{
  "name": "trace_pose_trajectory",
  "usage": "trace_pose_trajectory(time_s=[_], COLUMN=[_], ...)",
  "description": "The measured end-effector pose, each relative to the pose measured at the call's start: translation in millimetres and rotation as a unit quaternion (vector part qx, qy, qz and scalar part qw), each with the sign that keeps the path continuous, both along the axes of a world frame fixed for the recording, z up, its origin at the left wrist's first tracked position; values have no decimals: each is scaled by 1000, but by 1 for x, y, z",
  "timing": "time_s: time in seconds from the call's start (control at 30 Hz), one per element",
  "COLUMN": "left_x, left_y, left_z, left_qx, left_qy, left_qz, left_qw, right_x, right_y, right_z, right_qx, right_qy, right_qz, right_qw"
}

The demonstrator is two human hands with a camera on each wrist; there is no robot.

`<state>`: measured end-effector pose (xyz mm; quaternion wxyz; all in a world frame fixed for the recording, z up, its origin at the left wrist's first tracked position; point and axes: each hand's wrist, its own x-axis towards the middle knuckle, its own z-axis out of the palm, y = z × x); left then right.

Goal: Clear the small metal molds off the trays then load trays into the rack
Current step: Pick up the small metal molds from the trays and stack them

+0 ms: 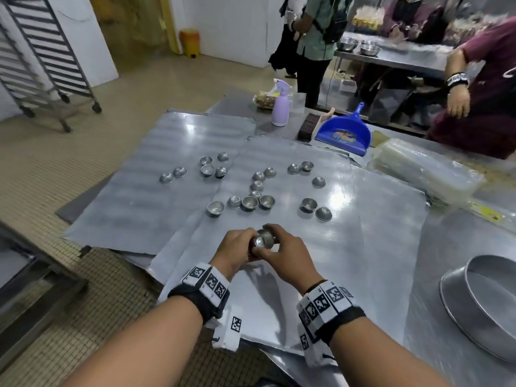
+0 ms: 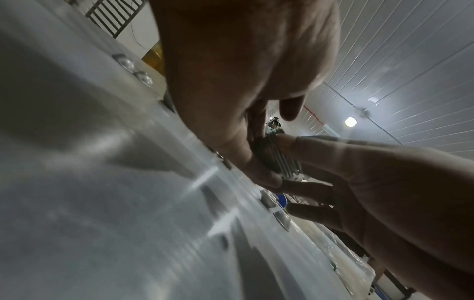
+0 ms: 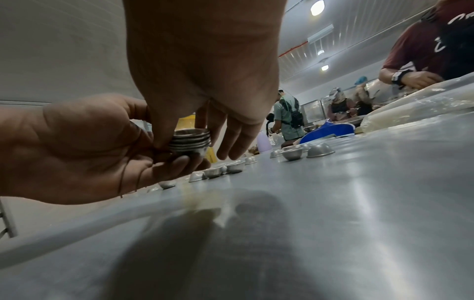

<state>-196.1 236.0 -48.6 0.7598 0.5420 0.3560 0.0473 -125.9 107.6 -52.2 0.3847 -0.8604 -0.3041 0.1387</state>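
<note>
Both hands are meeting over near tray [image 1: 321,275]: left hand [image 1: 237,248] is cupping nested mold stack [image 3: 191,142], right hand [image 1: 282,254] is pinching its rim. Loose molds [image 1: 250,203] are lying scattered beyond.

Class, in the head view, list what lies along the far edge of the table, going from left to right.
Lilac spray bottle → brush → blue dustpan → stack of clear plastic sheets.

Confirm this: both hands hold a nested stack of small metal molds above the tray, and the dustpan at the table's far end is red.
Wrong colour: the dustpan is blue, as the head view shows. The rest holds: left hand and right hand hold the stack of molds above the tray.
</note>
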Motion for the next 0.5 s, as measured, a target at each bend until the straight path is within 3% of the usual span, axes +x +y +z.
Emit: trace_pose_trajectory(time_s=[0.1,0.23,0.5], left_x=[-14,-29,-59], left_y=[18,47,87], left_z=[0,-4,-16], left_qx=[19,36,145], left_qy=[-9,-4,72], left_qz=[0,63,97], left_qw=[1000,997,982], right_x=[-6,-8,22], right_y=[17,35,86], right_z=[0,5,6], right_qx=[1,12,-71], right_qy=[8,24,0], right_qz=[31,67,76], right_qw=[999,997,995])
